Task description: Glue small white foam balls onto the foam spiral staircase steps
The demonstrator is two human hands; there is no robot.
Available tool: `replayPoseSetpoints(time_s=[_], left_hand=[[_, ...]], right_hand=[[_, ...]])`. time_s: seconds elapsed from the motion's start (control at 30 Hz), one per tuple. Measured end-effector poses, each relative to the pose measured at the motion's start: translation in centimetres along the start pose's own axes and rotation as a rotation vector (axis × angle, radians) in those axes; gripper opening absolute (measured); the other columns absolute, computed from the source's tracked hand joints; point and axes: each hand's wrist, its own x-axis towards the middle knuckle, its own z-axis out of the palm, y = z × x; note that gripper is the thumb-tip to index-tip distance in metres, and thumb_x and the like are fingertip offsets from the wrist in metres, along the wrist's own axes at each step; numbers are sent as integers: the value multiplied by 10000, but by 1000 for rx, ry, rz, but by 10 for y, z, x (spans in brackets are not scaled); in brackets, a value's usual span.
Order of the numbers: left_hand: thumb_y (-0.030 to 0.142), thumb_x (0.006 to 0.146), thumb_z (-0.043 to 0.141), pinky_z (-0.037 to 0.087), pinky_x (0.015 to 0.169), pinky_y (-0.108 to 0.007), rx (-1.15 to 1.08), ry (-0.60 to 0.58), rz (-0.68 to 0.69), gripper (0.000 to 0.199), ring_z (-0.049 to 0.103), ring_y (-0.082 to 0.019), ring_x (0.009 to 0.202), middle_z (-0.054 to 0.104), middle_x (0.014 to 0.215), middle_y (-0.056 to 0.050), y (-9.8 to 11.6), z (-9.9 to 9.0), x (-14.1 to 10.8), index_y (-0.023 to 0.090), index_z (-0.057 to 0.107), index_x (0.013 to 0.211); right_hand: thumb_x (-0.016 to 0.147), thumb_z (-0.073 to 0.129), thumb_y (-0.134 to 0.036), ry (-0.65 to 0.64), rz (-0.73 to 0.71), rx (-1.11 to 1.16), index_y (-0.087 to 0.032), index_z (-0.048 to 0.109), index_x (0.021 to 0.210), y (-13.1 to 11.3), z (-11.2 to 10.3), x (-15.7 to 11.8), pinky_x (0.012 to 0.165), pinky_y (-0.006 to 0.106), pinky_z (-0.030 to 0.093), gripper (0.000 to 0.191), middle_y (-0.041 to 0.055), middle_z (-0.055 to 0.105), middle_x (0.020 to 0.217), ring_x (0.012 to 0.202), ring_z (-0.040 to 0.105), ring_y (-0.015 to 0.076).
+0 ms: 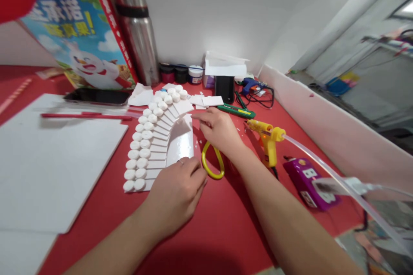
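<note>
A curved white model (155,144) lies on the red table, made of thin fanned-out steps with a double row of round white discs along its outer edge. Inside its curve is a glossy white panel (182,139). My left hand (180,189) is closed, fingers curled at the panel's near end; the fingertips are partly hidden. At the far end, my right hand (221,131) reaches its index finger out to the panel's edge, thumb apart and other fingers bent. A yellow loop handle (213,169), looking like scissors, lies below my right wrist.
A yellow glue gun (266,133) with a long glue stick sits right, near a purple power strip (311,182). Behind lie a green box cutter (237,111) and white scraps (211,101). White boards (58,167), a phone (97,96) and a steel flask (138,38) are left.
</note>
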Motion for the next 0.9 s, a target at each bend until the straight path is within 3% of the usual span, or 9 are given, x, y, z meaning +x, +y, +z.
replayPoseSetpoints(time_s=[0.2, 0.57, 0.77, 0.9], left_hand=[[147, 986, 462, 435, 670, -368, -19, 6, -8, 182, 554, -225, 805, 599, 924, -69, 1, 1, -2, 173, 631, 921], [138, 986, 455, 441, 667, -380, -26, 1, -6, 199, 555, -233, 804, 597, 912, -69, 1, -1, 0, 169, 639, 919], [101, 960, 474, 440, 670, -374, 2, -11, 16, 178, 557, -236, 817, 602, 925, -74, 1, 0, -1, 170, 633, 918], [77, 947, 458, 419, 644, -367, 45, -32, -4, 192, 534, -229, 786, 583, 903, -65, 2, 1, -2, 181, 605, 879]], right_hand=[[897, 473, -55, -78, -40, -86, -208, 804, 1138, 0, 3, 1, 787, 320, 486, 437, 94, 637, 957, 822, 608, 192], [919, 450, -57, -108, -51, -141, -197, 798, 1153, 0, 5, 1, 790, 333, 484, 441, 116, 647, 1007, 844, 613, 207], [897, 455, -46, 78, 36, -81, -115, 739, 1218, 11, -5, 4, 905, 343, 507, 434, 148, 692, 1080, 980, 658, 249], [882, 476, -57, 182, 101, -83, -107, 745, 1174, 26, -10, 5, 912, 368, 515, 400, 157, 709, 1078, 955, 673, 264]])
